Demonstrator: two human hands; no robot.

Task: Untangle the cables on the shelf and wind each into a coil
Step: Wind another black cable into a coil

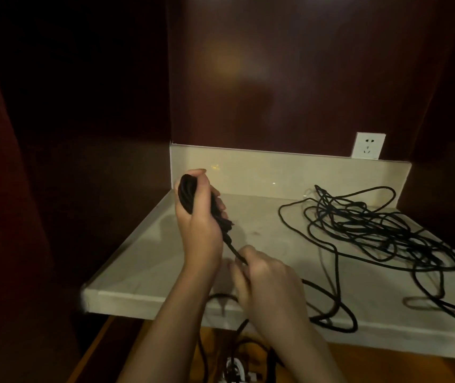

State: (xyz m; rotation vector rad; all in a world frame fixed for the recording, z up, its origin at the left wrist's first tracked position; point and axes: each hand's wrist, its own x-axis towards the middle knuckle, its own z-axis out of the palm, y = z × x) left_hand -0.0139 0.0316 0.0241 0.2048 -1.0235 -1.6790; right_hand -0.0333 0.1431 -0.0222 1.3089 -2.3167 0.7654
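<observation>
One coil (188,195) gripped in your left hand (196,217), your right hand (265,275) pinches its loose cable (234,248); wrap the next loop before tackling the tangle (381,233) on the shelf (143,261).

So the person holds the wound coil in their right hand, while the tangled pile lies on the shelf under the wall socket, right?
Not quite: the head view shows the coil gripped in the left hand; the right hand pinches the loose strand. The tangled pile does lie on the shelf under the wall socket.

black cables (381,230) sprawling over the pale cream, faintly marbled shelf (149,261), black coil (189,196) sitting left of that tangle, white wall socket (368,145) glowing behind the shelf, dark reddish-brown wood panels (289,73) looming above it, orange-brown floor (386,366) showing below it
</observation>
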